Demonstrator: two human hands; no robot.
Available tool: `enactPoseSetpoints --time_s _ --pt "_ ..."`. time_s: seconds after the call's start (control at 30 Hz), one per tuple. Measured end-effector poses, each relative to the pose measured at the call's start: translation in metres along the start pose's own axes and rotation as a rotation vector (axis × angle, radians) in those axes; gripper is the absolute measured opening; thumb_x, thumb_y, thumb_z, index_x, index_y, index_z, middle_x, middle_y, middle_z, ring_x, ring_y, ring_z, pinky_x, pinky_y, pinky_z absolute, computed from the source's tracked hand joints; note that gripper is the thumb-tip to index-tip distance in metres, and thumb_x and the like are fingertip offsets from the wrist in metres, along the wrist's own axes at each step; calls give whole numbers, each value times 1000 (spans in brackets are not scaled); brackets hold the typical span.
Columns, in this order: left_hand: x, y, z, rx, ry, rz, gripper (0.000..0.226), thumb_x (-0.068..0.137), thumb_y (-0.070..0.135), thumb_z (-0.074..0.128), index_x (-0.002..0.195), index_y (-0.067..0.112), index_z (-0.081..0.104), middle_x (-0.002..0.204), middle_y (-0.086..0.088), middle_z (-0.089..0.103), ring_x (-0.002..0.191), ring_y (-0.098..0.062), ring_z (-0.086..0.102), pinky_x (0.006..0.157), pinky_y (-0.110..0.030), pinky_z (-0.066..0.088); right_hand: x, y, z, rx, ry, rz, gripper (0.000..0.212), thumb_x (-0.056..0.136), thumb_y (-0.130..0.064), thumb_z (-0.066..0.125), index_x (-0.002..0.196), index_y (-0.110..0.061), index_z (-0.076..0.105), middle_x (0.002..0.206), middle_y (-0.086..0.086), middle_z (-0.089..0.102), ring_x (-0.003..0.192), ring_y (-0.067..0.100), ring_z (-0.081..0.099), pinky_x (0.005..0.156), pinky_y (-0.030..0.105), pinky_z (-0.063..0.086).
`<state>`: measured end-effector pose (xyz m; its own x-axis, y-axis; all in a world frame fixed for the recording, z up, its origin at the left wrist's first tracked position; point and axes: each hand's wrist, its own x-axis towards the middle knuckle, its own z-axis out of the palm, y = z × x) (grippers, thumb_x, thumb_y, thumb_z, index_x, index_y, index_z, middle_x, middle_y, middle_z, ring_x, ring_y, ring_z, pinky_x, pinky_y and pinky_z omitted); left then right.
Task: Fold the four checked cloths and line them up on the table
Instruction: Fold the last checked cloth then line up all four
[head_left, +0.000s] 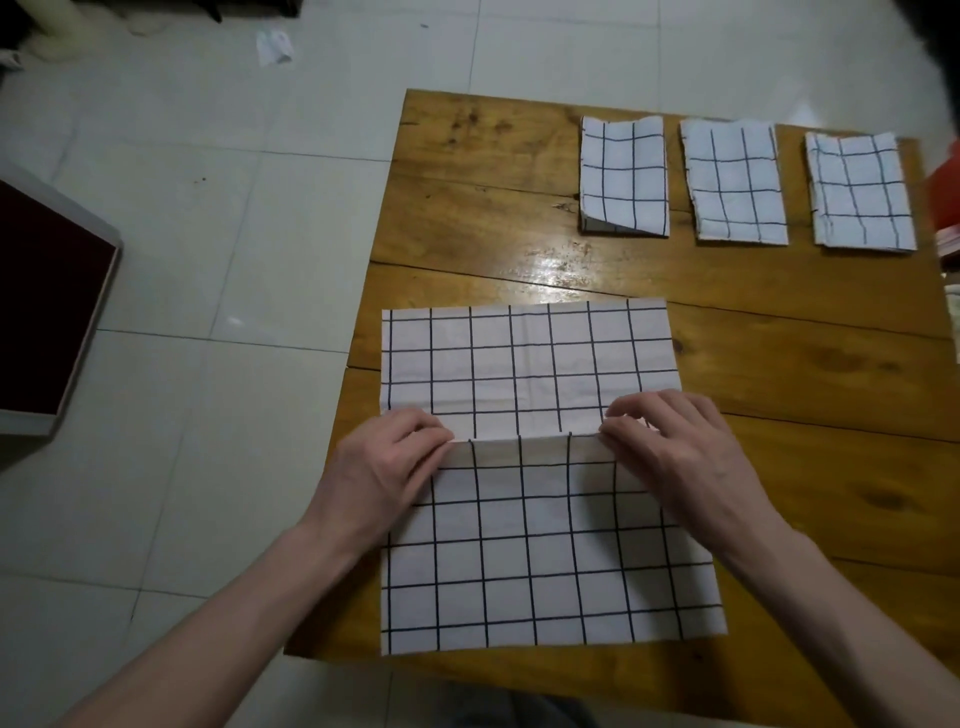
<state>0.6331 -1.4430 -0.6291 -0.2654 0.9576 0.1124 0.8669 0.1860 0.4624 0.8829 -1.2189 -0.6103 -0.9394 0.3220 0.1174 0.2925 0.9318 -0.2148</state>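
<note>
On the glossy, knotty wooden surface (467, 218), the left hand (384, 462) and right hand (680, 447) each pinch the turned-over edge of a large white black-gridded cloth (530, 551) at the near side, while three folded rectangular cloths (735, 182) line the far edge.

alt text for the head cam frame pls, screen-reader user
Both hands, left hand and right hand, pinch the near edge of a large checked cloth and are folding it over itself on a wooden table. Three folded checked cloths lie in a row along the far edge.
</note>
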Motion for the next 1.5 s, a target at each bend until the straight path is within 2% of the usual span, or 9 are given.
enactPoseSetpoints --time_s 0.3,0.53,0.7,0.97,1.07,1.17,1.27,1.37,1.5 --pt "89 8 -70 118 133 127 22 107 18 59 120 8 74 104 -9 79 88 -24 77 76 -40 65 67 31 -80 -117 154 42 22 98 -17 63 113 -7 73 110 14 72 95 32 67 82 44 49" --pt "101 32 -98 141 266 240 38 97 -8 60 133 1 68 132 -13 71 122 -27 69 103 -42 57 48 27 -129 -183 305 84 27 100 -15 62 123 -8 73 118 14 73 105 33 64 88 42 44" --pt "61 32 -65 103 215 261 39 99 -6 48 131 2 70 138 -12 68 127 -25 66 104 -42 56 -3 8 -89 -117 265 117 33 97 -13 64 129 -8 71 133 10 69 116 30 65 93 42 50" --pt "-14 24 18 44 -23 159 64 78 -9 78 139 7 64 144 -12 62 132 -24 61 107 -44 54 -73 -8 13 -11 82 203 63 75 24 74 130 -4 68 130 14 70 123 30 66 97 51 57" --pt "-34 21 37 19 -130 102 82 68 -9 87 143 10 60 148 -10 58 135 -23 58 108 -44 52 -86 -13 33 5 8 243 73 66 20 83 132 -6 66 133 13 67 123 29 66 102 49 51" --pt "-45 20 46 18 -198 73 89 69 -5 90 148 13 54 154 -8 53 142 -23 52 110 -45 50 -97 -16 45 29 -29 279 66 76 12 82 136 -8 64 141 11 61 131 28 61 104 49 52" --pt "-49 20 49 58 -199 64 78 82 4 82 152 14 49 160 -8 45 149 -24 43 115 -46 46 -100 -22 50 15 -35 297 43 99 -17 60 142 -10 60 152 8 52 142 25 50 108 52 51" --pt "-51 35 48 129 -175 15 62 101 22 59 159 16 38 168 -9 33 157 -24 28 125 -47 32 -98 -37 50 -6 -72 365 56 106 -41 42 153 -13 46 165 7 35 155 24 29 123 50 29" --pt "-47 75 55 148 -208 -55 75 102 40 43 167 14 16 175 -7 12 162 -22 10 126 -45 16 -79 -79 50 0 -132 323 68 109 -53 28 165 -14 21 173 7 15 160 23 13 126 47 16"
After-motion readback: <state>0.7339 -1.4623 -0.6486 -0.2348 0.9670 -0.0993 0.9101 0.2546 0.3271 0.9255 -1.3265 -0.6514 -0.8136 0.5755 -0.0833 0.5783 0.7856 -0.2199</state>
